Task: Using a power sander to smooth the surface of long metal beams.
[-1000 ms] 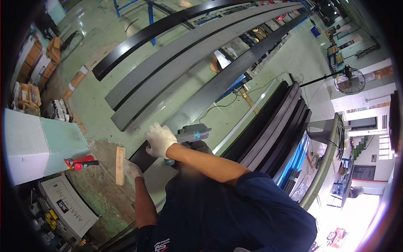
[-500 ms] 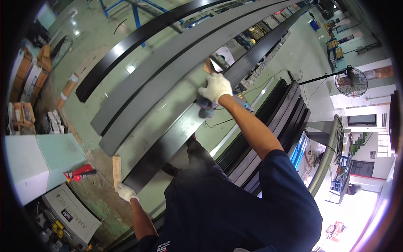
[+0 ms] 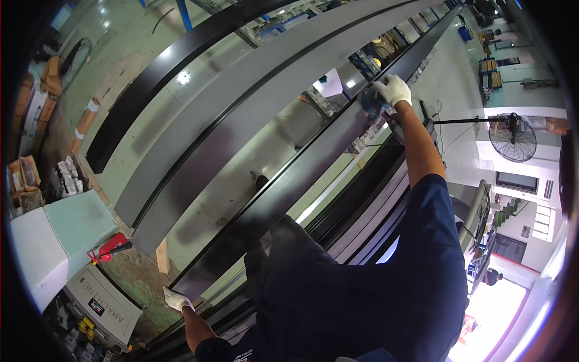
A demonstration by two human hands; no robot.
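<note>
Both hands wear white knit gloves: the right hand [image 3: 393,89] is stretched far out along a long, smooth, dark metal beam [image 3: 283,199], its grip clenched round a small dark power tool [image 3: 373,106] pressed to the beam's face. The left hand [image 3: 177,298] rests its grip over the beam's near end. Three more long flat beams lie alongside above the green floor [image 3: 120,72], two grey and one black, and a red fire extinguisher [image 3: 111,246] lies near the left hand.
</note>
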